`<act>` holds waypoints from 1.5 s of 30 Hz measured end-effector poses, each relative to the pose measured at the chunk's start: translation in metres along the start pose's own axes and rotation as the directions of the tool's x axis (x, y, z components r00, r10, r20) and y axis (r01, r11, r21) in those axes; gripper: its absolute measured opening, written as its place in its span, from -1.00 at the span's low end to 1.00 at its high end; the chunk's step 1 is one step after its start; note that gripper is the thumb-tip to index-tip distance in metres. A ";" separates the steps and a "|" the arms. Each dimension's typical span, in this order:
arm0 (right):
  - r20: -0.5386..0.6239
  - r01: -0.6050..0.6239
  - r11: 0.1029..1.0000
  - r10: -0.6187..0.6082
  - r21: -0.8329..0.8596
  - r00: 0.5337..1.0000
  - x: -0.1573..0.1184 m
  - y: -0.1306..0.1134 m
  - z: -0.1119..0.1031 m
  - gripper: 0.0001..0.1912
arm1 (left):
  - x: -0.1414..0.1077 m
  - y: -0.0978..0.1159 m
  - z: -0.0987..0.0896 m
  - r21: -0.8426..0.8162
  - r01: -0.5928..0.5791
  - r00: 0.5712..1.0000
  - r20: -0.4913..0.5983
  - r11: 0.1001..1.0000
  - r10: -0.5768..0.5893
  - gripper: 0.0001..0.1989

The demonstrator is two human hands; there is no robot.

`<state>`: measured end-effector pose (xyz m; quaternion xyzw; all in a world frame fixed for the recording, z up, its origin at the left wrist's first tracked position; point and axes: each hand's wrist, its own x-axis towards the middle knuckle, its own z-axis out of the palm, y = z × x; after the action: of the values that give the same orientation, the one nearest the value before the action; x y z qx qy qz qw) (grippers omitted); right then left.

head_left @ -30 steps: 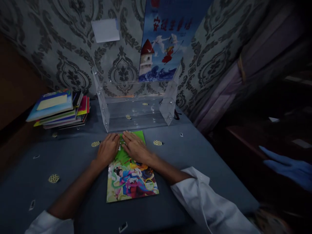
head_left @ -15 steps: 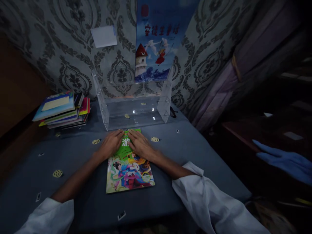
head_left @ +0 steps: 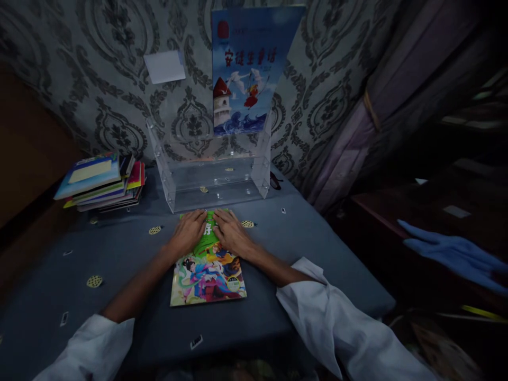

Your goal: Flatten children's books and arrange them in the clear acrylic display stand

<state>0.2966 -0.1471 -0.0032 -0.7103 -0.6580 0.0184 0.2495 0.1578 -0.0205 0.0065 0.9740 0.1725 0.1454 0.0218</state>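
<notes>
A green book (head_left: 210, 278) with colourful cartoon figures lies flat on the dark blue-grey table (head_left: 130, 254). My left hand (head_left: 190, 232) rests flat on the upper left of its cover, fingers stretched out. On the upper right of the cover lies my right hand (head_left: 231, 233), also flat with fingers extended. Neither hand grasps anything. Behind the book stands a clear acrylic rack (head_left: 214, 196), with a blue picture book (head_left: 246, 74) upright at its top right.
At the left is a stack of books (head_left: 101, 182). A white card (head_left: 165, 67) shows above the rack's left part. Dark glasses (head_left: 275, 181) lie beside the rack. A blue glove (head_left: 452, 251) and a curtain (head_left: 357, 132) are at the right.
The view has shifted slightly, showing more of the upright blue book's top. Both hands stay on the green book; my left hand has moved slightly toward the middle of its cover.
</notes>
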 end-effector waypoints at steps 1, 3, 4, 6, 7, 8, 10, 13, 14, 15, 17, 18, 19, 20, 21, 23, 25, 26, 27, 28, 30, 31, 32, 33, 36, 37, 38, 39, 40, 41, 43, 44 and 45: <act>-0.004 -0.003 1.000 0.003 0.006 1.000 0.000 0.001 0.000 -0.54 | 0.000 0.002 -0.001 0.015 0.001 1.000 -0.002 1.000 -0.001 -0.65; -0.009 0.007 1.000 -0.007 0.023 1.000 0.001 0.005 0.000 -0.55 | -0.001 0.005 -0.002 0.051 0.014 1.000 -0.002 0.999 -0.014 -0.66; -0.009 0.020 0.999 -0.020 0.034 1.000 0.002 0.007 0.001 -0.56 | -0.002 0.006 -0.002 0.071 0.029 1.000 -0.002 0.997 -0.029 -0.67; -0.009 0.052 0.997 -0.052 0.061 0.999 0.004 0.012 0.003 -0.57 | -0.002 0.009 -0.004 0.114 0.060 0.998 0.003 0.992 -0.061 -0.68; -0.010 0.066 0.995 -0.065 0.077 0.998 0.005 0.014 0.004 -0.57 | -0.001 0.011 -0.005 0.132 0.071 0.997 0.008 0.989 -0.072 -0.70; -0.013 0.074 0.993 -0.073 0.091 0.997 0.006 0.016 0.005 -0.56 | -0.001 0.013 -0.006 0.146 0.076 0.997 0.015 0.986 -0.080 -0.71; -0.018 0.074 0.991 -0.072 0.109 0.997 0.006 0.019 0.006 -0.55 | 0.002 0.015 -0.008 0.156 0.077 0.996 0.033 0.985 -0.083 -0.72; -0.034 0.051 0.992 -0.047 0.113 0.998 0.004 0.020 0.008 -0.53 | 0.006 0.017 -0.008 0.135 0.075 0.996 0.039 0.988 -0.081 -0.73; -0.048 0.042 0.993 -0.036 0.115 0.998 0.002 0.021 0.009 -0.53 | 0.007 0.017 -0.008 0.122 0.073 0.996 0.034 0.990 -0.078 -0.72; -0.066 0.033 0.992 -0.025 0.118 0.998 0.001 0.021 0.009 -0.53 | 0.008 0.017 -0.006 0.108 0.070 0.997 0.029 0.992 -0.073 -0.71; -0.102 0.021 0.991 -0.008 0.129 0.995 -0.002 0.023 0.010 -0.53 | 0.009 0.015 -0.003 0.088 0.056 0.998 0.024 0.995 -0.059 -0.67; -0.113 0.016 0.991 -0.001 0.134 0.994 -0.002 0.024 0.011 -0.53 | 0.009 0.013 -0.001 0.083 0.046 0.999 0.025 0.995 -0.048 -0.64; -0.119 0.011 0.990 0.006 0.140 0.993 -0.003 0.026 0.012 -0.53 | 0.010 0.012 0.001 0.079 0.033 0.999 0.027 0.996 -0.035 -0.63; -0.120 0.005 0.989 0.013 0.145 0.993 -0.004 0.026 0.012 -0.53 | 0.011 0.011 0.002 0.073 0.017 0.999 0.028 0.997 -0.019 -0.62; -0.118 -0.002 0.989 0.020 0.149 0.993 -0.004 0.027 0.012 -0.52 | 0.012 0.009 0.004 0.061 0.001 1.000 0.029 0.998 -0.003 -0.61; -0.106 -0.014 0.988 0.031 0.154 0.994 -0.005 0.028 0.013 -0.50 | 0.016 0.008 0.006 0.025 -0.036 0.999 0.031 0.999 0.035 -0.59; -0.093 -0.025 0.987 0.040 0.156 0.995 -0.005 0.028 0.012 -0.49 | 0.020 0.007 0.009 -0.021 -0.071 0.997 0.032 0.997 0.071 -0.57; -0.088 -0.031 0.987 0.046 0.156 0.995 -0.006 0.028 0.011 -0.48 | 0.023 0.007 0.010 -0.044 -0.087 0.996 0.032 0.995 0.089 -0.56; -0.083 -0.037 0.987 0.051 0.159 0.995 -0.007 0.028 0.011 -0.47 | 0.025 0.008 0.011 -0.065 -0.103 0.994 0.032 0.993 0.105 -0.55; -0.078 -0.041 0.986 0.054 0.164 0.995 -0.008 0.029 0.010 -0.47 | 0.027 0.008 0.012 -0.084 -0.116 0.992 0.032 0.990 0.119 -0.55; -0.073 -0.041 0.982 0.055 0.184 0.996 -0.011 0.030 0.008 -0.46 | 0.031 0.009 0.014 -0.118 -0.136 0.989 0.033 0.984 0.141 -0.55; -0.074 -0.038 0.980 0.053 0.196 0.996 -0.013 0.030 0.007 -0.45 | 0.033 0.009 0.015 -0.134 -0.145 0.988 0.032 0.980 0.150 -0.55; -0.078 -0.032 0.978 0.049 0.208 0.996 -0.014 0.031 0.006 -0.45 | 0.035 0.009 0.016 -0.148 -0.152 0.987 0.031 0.977 0.158 -0.55; -0.084 -0.026 0.976 0.045 0.218 0.995 -0.016 0.032 0.005 -0.45 | 0.036 0.009 0.016 -0.161 -0.159 0.986 0.031 0.974 0.166 -0.54; -0.100 -0.010 0.973 0.034 0.230 0.994 -0.019 0.033 0.004 -0.45 | 0.038 0.008 0.017 -0.184 -0.178 0.981 0.037 0.967 0.188 -0.53; -0.100 -0.012 0.974 0.036 0.227 0.994 -0.020 0.033 0.004 -0.46 | 0.039 0.007 0.017 -0.189 -0.184 0.980 0.042 0.965 0.195 -0.53; -0.096 -0.019 0.975 0.041 0.223 0.995 -0.021 0.033 0.004 -0.46 | 0.039 0.006 0.017 -0.193 -0.189 0.978 0.047 0.963 0.201 -0.52; -0.089 -0.029 0.976 0.050 0.217 0.995 -0.021 0.032 0.004 -0.47 | 0.040 0.006 0.018 -0.196 -0.194 0.977 0.053 0.961 0.207 -0.52; -0.081 -0.040 0.976 0.059 0.212 0.995 -0.022 0.032 0.004 -0.47 | 0.040 0.006 0.018 -0.197 -0.196 0.976 0.058 0.961 0.211 -0.52; -0.075 -0.049 0.977 0.066 0.208 0.995 -0.022 0.031 0.004 -0.48 | 0.041 0.005 0.018 -0.197 -0.195 0.975 0.063 0.961 0.211 -0.52; -0.070 -0.055 0.977 0.071 0.207 0.995 -0.023 0.031 0.005 -0.48 | 0.042 0.006 0.018 -0.196 -0.184 0.977 0.071 0.963 0.201 -0.52; -0.073 -0.053 0.977 0.069 0.208 0.995 -0.023 0.031 0.004 -0.49 | 0.043 0.007 0.018 -0.196 -0.177 0.978 0.072 0.964 0.194 -0.52; -0.077 -0.048 0.976 0.066 0.211 0.995 -0.024 0.031 0.004 -0.49 | 0.043 0.007 0.018 -0.198 -0.172 0.979 0.071 0.965 0.189 -0.52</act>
<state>0.3201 -0.1685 -0.0257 -0.6989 -0.6207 0.0650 0.3493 0.2042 -0.0122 0.0018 0.9846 0.0670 0.1188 0.1091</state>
